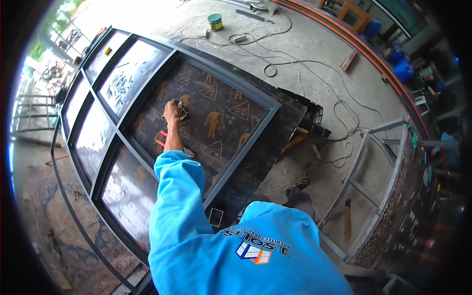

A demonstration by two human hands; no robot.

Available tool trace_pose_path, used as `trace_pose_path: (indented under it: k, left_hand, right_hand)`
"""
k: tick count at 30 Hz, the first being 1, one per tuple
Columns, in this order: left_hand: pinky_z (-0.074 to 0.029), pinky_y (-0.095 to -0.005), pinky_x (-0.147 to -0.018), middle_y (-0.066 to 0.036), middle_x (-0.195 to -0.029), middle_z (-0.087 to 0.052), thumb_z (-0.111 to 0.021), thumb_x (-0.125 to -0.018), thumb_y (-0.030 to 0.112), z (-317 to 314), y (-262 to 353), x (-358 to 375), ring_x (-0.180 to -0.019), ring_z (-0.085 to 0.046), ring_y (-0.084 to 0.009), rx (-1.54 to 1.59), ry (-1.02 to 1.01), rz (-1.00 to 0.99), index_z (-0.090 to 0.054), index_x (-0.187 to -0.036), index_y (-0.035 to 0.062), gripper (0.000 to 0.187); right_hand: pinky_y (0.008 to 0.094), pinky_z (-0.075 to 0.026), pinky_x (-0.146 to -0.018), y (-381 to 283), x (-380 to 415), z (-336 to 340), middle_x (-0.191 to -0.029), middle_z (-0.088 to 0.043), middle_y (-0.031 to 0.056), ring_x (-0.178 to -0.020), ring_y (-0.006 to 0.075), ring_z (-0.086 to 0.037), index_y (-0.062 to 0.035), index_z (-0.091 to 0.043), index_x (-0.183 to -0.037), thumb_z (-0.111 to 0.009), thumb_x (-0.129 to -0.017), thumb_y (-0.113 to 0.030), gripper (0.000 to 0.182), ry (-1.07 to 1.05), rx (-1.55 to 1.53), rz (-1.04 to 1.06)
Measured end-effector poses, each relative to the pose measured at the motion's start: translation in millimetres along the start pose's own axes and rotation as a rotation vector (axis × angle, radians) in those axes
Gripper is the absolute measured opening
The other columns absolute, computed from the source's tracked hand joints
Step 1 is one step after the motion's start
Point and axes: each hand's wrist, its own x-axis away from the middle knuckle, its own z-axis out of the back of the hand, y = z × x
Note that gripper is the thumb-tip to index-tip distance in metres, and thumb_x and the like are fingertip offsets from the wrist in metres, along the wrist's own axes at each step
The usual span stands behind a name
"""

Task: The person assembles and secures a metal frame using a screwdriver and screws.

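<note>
Grey metal frame [118,129] lies on the dark surface [223,147], around the left hand [172,110]. Its fingers look curled inward, right at a small shiny piece [183,112]; whether they grip it, I cannot tell. Red handles [160,142] lie beside the forearm.

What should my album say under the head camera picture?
Left hand reaching inside a big metal frame, over a board with golden prints.

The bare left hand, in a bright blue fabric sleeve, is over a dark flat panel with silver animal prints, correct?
Not silver: the head view shows gold animal prints on the dark flat panel beneath the bare left hand.
</note>
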Motion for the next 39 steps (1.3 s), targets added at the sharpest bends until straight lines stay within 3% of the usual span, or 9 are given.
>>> trace_pose_path:
  k: [2,6,15,20,25,28,32,35,39]
  left_hand:
    - [-0.050,-0.0419,-0.077,-0.010,-0.093,-0.068,-0.056,-0.079,0.023,3,-12,5,-0.089,-0.064,-0.0315,0.116,0.392,0.172,-0.069,-0.096,0.0169,0.022]
    - [-0.051,-0.0392,-0.080,-0.013,-0.099,-0.067,-0.055,-0.078,0.019,23,-15,34,-0.094,-0.064,-0.0310,0.060,0.001,0.181,-0.070,-0.102,0.0176,0.028]
    - [-0.050,-0.0414,-0.077,-0.016,-0.091,-0.066,-0.056,-0.078,0.019,20,3,33,-0.088,-0.063,-0.0336,-0.125,0.228,0.212,-0.070,-0.096,0.0131,0.023]
    - [-0.050,-0.0447,-0.074,-0.018,-0.089,-0.064,-0.056,-0.080,0.026,20,16,13,-0.087,-0.062,-0.0352,-0.137,-0.029,0.010,-0.068,-0.086,0.0090,0.022]
    - [-0.051,-0.0382,-0.064,-0.012,-0.083,-0.065,-0.058,-0.085,0.029,-66,-68,-35,-0.074,-0.064,-0.0248,-0.091,-0.140,-0.274,-0.063,-0.093,0.0070,0.024]
    - [-0.052,-0.0439,-0.070,-0.017,-0.089,-0.064,-0.061,-0.081,0.023,-19,19,-8,-0.082,-0.064,-0.0338,-0.393,0.019,-0.494,-0.059,-0.109,0.0021,0.035]
    - [-0.050,-0.0455,-0.077,-0.023,-0.113,-0.058,-0.053,-0.082,0.016,11,42,-10,-0.092,-0.062,-0.0370,-0.604,-0.250,-0.189,-0.057,-0.117,0.0047,0.037]
    - [-0.050,-0.0464,-0.079,-0.021,-0.120,-0.057,-0.053,-0.083,0.020,-22,-46,-42,-0.092,-0.063,-0.0337,-0.518,0.200,-0.024,-0.054,-0.125,0.0060,0.045]
    - [-0.050,-0.0461,-0.077,-0.020,-0.117,-0.058,-0.054,-0.083,0.022,20,46,-6,-0.091,-0.063,-0.0338,-0.365,0.537,0.022,-0.055,-0.121,0.0063,0.042]
  right_hand:
    - [0.0432,-0.043,-0.038,-4,-6,-4,-0.065,-0.054,0.0135,-0.049,0.0246,-0.052,-0.0085,-0.056,-0.101,-0.064,-0.074,-0.002,0.029,-0.040,0.001,-0.015]
    - [0.0425,-0.043,-0.039,-43,-27,-9,-0.064,-0.053,0.0129,-0.049,0.0244,-0.051,-0.0095,-0.056,-0.102,-0.064,-0.075,-0.003,0.028,-0.086,0.048,-0.009]
    - [0.0409,-0.044,-0.042,-180,-35,-10,-0.064,-0.052,0.0114,-0.050,0.0240,-0.050,-0.0118,-0.056,-0.104,-0.064,-0.079,-0.006,0.027,0.083,0.086,0.133]
    - [0.0346,-0.043,-0.042,-249,18,-50,-0.075,-0.057,0.0083,-0.050,0.0170,-0.047,-0.0163,-0.050,-0.119,-0.063,-0.083,-0.005,0.040,0.054,0.078,0.314]
    - [0.0379,-0.051,-0.064,-197,-7,-109,-0.084,-0.065,0.0117,-0.072,0.0259,-0.060,-0.0098,-0.063,-0.101,-0.079,-0.065,-0.014,0.040,0.141,0.475,0.642]
    - [0.0409,-0.047,-0.086,-181,-7,-139,-0.099,-0.066,0.0131,-0.097,0.0329,-0.061,-0.0112,-0.064,-0.105,-0.083,-0.060,-0.028,0.051,0.269,0.730,0.629]
    - [0.0424,-0.048,-0.084,-158,3,-146,-0.102,-0.066,0.0132,-0.097,0.0340,-0.061,-0.0109,-0.064,-0.105,-0.082,-0.060,-0.031,0.052,0.201,0.616,0.491]
    - [0.0409,-0.050,-0.078,-124,-33,-135,-0.097,-0.067,0.0119,-0.089,0.0308,-0.064,-0.0096,-0.065,-0.105,-0.080,-0.065,-0.039,0.052,0.275,0.709,0.376]
    - [0.0426,-0.051,-0.085,-137,-51,-92,-0.119,-0.058,0.0139,-0.097,0.0304,-0.062,-0.0210,-0.043,-0.137,-0.067,-0.085,-0.030,0.058,-0.157,0.634,-0.040]
